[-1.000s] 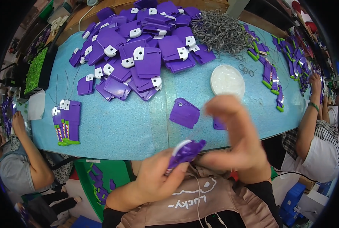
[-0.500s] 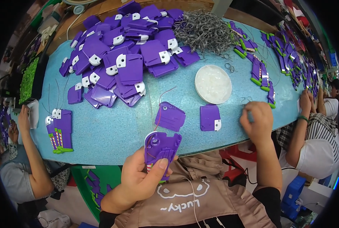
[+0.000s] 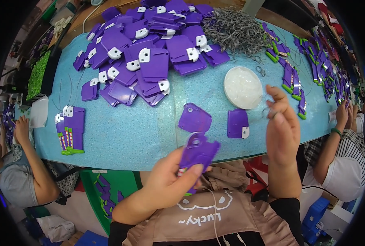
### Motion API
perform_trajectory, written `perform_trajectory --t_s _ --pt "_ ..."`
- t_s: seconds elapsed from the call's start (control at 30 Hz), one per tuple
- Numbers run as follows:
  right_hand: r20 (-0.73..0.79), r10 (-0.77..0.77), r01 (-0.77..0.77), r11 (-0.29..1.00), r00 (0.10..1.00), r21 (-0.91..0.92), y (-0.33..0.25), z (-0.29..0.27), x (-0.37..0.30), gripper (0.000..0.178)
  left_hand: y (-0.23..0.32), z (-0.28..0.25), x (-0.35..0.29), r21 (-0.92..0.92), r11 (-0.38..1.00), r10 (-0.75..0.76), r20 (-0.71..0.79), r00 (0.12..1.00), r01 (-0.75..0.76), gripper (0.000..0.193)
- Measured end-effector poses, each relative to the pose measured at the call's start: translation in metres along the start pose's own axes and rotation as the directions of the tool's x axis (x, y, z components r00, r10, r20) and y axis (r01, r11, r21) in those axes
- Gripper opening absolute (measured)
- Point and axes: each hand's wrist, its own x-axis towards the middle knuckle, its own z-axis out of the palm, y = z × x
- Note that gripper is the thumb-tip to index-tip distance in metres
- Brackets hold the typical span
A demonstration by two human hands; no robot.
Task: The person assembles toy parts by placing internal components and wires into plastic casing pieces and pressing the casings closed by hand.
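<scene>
My left hand is closed round a purple plastic shell half, thumb across its face. The shell tilts to the right, with a round hole near its top; a pink-and-white striped part and a green end show at my fingers. Over the table's right part is my right hand, raised and slightly blurred. Its thumb and index fingertip pinch what looks like a small grey bent wire. Two loose purple panels lie beyond the shell: one with a hole, one with a white corner.
Purple panels with white corners form a heap at the back. Beside it are a tangle of grey wire pieces and a round white dish. Striped, green-ended assemblies lie left, more at right. A green bin stands below. People work on both sides.
My right hand has lifted and turned, fingers now pointing up, with the grey wire at its fingertips. The shell has tilted rightward. The thin reddish wire above it no longer shows. The whole view has shifted.
</scene>
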Motion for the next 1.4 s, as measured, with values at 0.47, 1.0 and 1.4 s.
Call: perform_trajectory --t_s 0.47,1.0,1.4 --pt "0.394 -0.194 0.428 0.591 0.898 -0.683 -0.021 0.055 -0.006 0.013 -0.012 -0.003 0.003 0.128 0.988 0.070 0.091 0.993 -0.082 0.016" --pt "0.509 -0.047 -0.254 0.825 0.860 0.506 0.006 0.054 -0.021 0.033 -0.009 -0.015 0.000 0.395 0.761 0.363 0.398 0.842 -0.515 0.026" --pt "0.659 -0.059 0.617 0.425 0.750 -0.663 0.013 0.070 -0.059 0.059 0.010 -0.029 -0.016 0.024 0.938 0.344 -0.214 0.914 -0.347 0.032"
